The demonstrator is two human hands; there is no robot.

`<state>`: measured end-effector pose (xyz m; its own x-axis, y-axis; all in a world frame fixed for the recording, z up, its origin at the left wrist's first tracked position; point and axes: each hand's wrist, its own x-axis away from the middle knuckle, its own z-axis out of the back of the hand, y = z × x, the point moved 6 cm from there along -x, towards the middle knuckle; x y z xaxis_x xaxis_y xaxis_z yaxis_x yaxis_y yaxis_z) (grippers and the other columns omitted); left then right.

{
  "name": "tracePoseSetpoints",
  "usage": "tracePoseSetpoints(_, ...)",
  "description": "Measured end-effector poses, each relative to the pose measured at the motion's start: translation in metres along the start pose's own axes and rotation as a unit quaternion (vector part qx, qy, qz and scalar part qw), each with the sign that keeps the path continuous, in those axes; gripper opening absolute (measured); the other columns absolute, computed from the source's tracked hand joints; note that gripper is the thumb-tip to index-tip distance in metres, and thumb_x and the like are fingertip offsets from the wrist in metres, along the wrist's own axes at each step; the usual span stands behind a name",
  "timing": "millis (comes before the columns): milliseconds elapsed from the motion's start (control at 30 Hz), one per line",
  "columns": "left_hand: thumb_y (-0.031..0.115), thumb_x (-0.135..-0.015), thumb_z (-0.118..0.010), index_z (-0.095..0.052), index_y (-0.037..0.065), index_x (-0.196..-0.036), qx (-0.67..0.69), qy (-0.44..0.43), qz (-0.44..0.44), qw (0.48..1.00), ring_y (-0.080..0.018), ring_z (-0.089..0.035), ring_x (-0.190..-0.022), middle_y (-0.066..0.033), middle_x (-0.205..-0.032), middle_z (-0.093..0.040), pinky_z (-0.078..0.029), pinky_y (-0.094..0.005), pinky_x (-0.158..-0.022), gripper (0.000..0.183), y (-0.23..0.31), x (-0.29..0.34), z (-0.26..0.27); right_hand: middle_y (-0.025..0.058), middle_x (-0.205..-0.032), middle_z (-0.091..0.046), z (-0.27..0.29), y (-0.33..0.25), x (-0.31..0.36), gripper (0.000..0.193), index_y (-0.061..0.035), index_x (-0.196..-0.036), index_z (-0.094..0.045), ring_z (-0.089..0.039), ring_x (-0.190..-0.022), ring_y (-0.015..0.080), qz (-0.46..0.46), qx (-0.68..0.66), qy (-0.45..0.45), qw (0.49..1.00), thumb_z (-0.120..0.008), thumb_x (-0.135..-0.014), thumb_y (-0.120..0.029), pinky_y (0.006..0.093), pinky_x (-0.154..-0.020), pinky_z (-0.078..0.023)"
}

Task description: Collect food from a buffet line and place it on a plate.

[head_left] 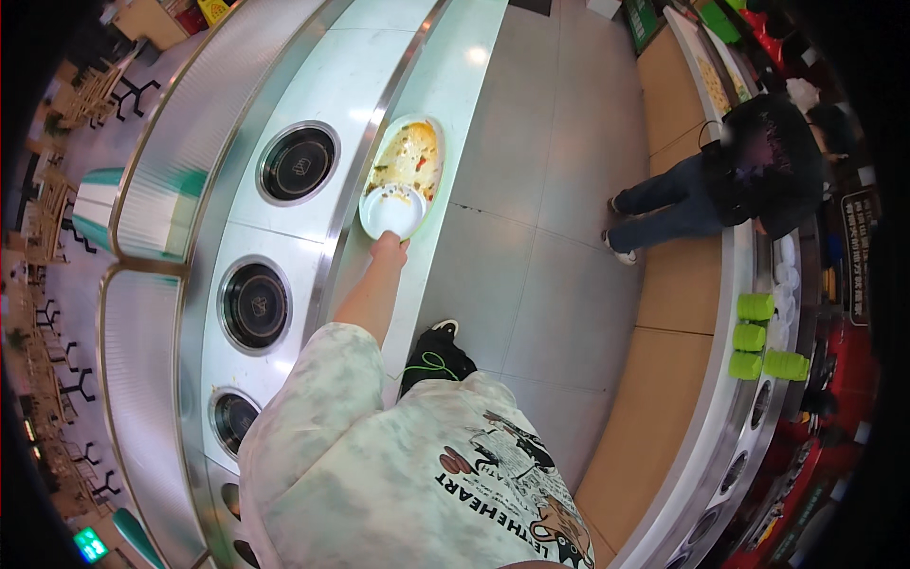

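Note:
My left hand [389, 248] reaches forward over a pale, narrow counter ledge [453, 90]. Its fingers are closed at the near end of a white oval plate [439, 152], though the fingertips are partly hidden. Orange, oily food scraps [409, 163] with red and dark bits smear the far part of the plate. A small white round bowl [391, 212] sits on the plate's near end, right by my fingers. Whether the fingers also touch the bowl, I cannot tell. My right hand is out of view.
Left of the ledge, past a metal rail, several round black inserts [256, 305] are set in a white counter [227, 213] beside ribbed glass screens [142, 370]. At right, a person in dark clothes [773, 166] stands at another counter with stacked green containers [755, 306]. Grey tiled floor [517, 190] lies between.

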<state>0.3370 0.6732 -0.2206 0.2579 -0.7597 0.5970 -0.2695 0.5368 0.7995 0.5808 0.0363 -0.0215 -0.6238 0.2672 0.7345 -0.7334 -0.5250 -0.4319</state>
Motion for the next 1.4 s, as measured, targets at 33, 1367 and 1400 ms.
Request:
tracePoseSetpoints(33, -0.005, -0.074, -0.044, -0.033, -0.003, -0.119, -0.120, -0.042, -0.192, 0.973, -0.0340, -0.047, -0.102, -0.0177, -0.119, -0.039, -0.047, -0.0427, -0.083, 0.046, 0.075, -0.058, 0.029, 0.0019, -0.050, -0.044, -0.015, -0.012, -0.013, 0.033, -0.0057, -0.063, -0.049, -0.040, -0.037, 0.0104, 0.009, 0.014, -0.063, 0.998, -0.062, -0.076, -0.033, 0.0235, -0.033, -0.031)
tracePoseSetpoints(1367, 0.025, -0.074, -0.049, -0.062, 0.006, -0.072, -0.745, -0.534, -0.168, 0.363, -0.0333, -0.058, -0.074, -0.0178, -0.078, -0.060, -0.045, -0.0419, -0.064, 0.023, -0.211, 0.230, 0.115, 0.0017, -0.051, -0.045, 0.131, -0.058, -0.141, 0.035, -0.0105, -0.064, -0.046, -0.041, -0.039, 0.0112, -0.066, -0.174, 0.003, 0.983, -0.054, -0.080, -0.040, 0.0250, -0.036, -0.035)
tracePoseSetpoints(1400, 0.025, -0.074, -0.049, -0.063, 0.006, -0.072, -0.774, -0.505, -0.125, 0.360, -0.0335, -0.059, -0.075, -0.0172, -0.078, -0.060, -0.045, -0.0419, -0.065, 0.023, -0.215, 0.206, 0.135, 0.0019, -0.051, -0.045, 0.109, -0.064, -0.138, 0.034, -0.0105, -0.064, -0.046, -0.041, -0.039, 0.0112, -0.052, -0.166, -0.024, 0.984, -0.054, -0.080, -0.039, 0.0256, -0.035, -0.034)
